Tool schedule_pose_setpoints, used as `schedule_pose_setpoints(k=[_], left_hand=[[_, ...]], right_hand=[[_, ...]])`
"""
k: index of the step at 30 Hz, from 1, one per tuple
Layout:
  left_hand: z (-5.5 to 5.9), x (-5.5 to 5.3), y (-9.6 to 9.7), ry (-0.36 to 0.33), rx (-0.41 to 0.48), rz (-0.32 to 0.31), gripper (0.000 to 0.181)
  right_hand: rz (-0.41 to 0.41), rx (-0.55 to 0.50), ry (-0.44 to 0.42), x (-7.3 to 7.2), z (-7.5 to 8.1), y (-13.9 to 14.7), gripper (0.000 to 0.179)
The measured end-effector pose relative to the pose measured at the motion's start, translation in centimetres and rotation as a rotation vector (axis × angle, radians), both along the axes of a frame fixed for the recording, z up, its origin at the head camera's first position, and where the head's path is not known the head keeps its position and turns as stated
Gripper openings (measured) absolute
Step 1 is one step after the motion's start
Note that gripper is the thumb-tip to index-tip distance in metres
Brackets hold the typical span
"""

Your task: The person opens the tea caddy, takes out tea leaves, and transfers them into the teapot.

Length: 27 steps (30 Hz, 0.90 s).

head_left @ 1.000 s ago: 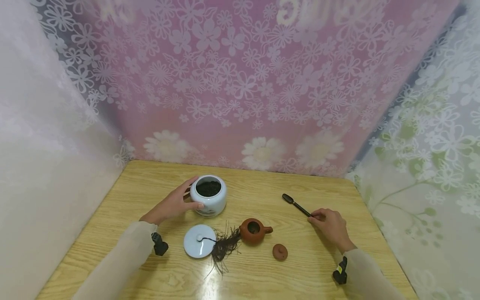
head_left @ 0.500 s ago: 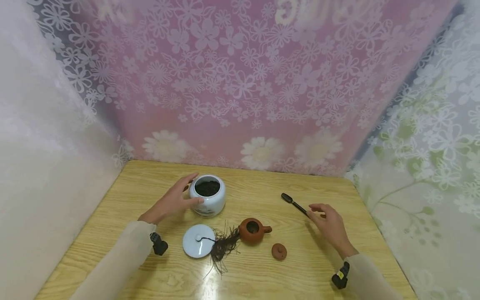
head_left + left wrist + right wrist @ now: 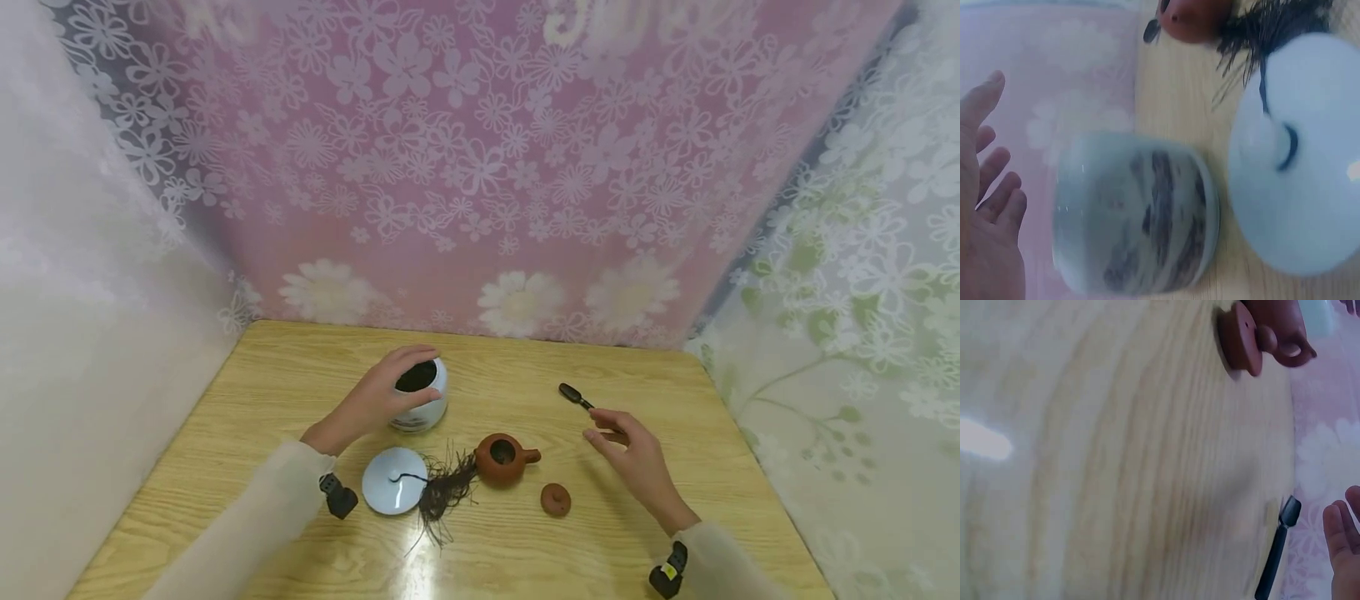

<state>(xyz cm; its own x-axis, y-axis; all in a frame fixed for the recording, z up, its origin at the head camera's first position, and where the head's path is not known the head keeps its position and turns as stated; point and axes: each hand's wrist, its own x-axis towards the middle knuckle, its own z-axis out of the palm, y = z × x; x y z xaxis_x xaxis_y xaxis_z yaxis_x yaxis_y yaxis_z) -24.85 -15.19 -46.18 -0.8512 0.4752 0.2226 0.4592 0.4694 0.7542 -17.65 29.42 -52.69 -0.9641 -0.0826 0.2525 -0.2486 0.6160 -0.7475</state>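
Note:
A white jar (image 3: 426, 414) with a dark painted pattern (image 3: 1166, 206) stands on the table, dark loose leaves inside. My left hand (image 3: 375, 398) hovers over its left side and mouth, fingers extended, and in the left wrist view it shows apart from the jar wall. On the table lies a black scoop (image 3: 572, 393), its handle partly hidden in the head view by my right hand (image 3: 636, 460). The right wrist view shows the whole scoop (image 3: 1275, 553) resting there, with the right fingers (image 3: 1338, 531) away from it and holding nothing.
The jar's white lid (image 3: 392, 482) lies in front of it, with a dark brown tassel (image 3: 446, 490) tied to its knob. To the right sit a small uncovered clay teapot (image 3: 498, 468) and its lid (image 3: 556, 500). A flowered curtain (image 3: 480, 208) hangs behind the table (image 3: 637, 375).
My right hand has let go of the scoop's handle and moved left and slightly up. The left hand has come off the jar's side and moved right over its mouth.

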Motion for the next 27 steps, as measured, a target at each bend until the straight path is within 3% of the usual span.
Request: schedule_pose_setpoints(k=[7, 15, 20, 27], left_hand=[[0.0, 1.2, 3.0, 0.007, -0.071, -0.136, 0.069], [-2.2, 1.4, 5.7, -0.086, -0.148, -0.239, 0.074], [-3.9, 1.7, 7.1, -0.103, -0.235, -0.271, 0.078], [-5.0, 2.4, 8.2, -0.039, -0.297, -0.338, 0.076]], right_hand=[[0.086, -0.053, -0.076, 0.9, -0.7, -1.3, 0.042], [0.178, -0.090, -0.144, 2.3, -1.7, -2.2, 0.036], [0.237, -0.043, -0.146, 3.0, -2.5, -2.5, 0.033], [0.269, 0.090, -0.116, 3.8, -3.0, -2.8, 0.033]])
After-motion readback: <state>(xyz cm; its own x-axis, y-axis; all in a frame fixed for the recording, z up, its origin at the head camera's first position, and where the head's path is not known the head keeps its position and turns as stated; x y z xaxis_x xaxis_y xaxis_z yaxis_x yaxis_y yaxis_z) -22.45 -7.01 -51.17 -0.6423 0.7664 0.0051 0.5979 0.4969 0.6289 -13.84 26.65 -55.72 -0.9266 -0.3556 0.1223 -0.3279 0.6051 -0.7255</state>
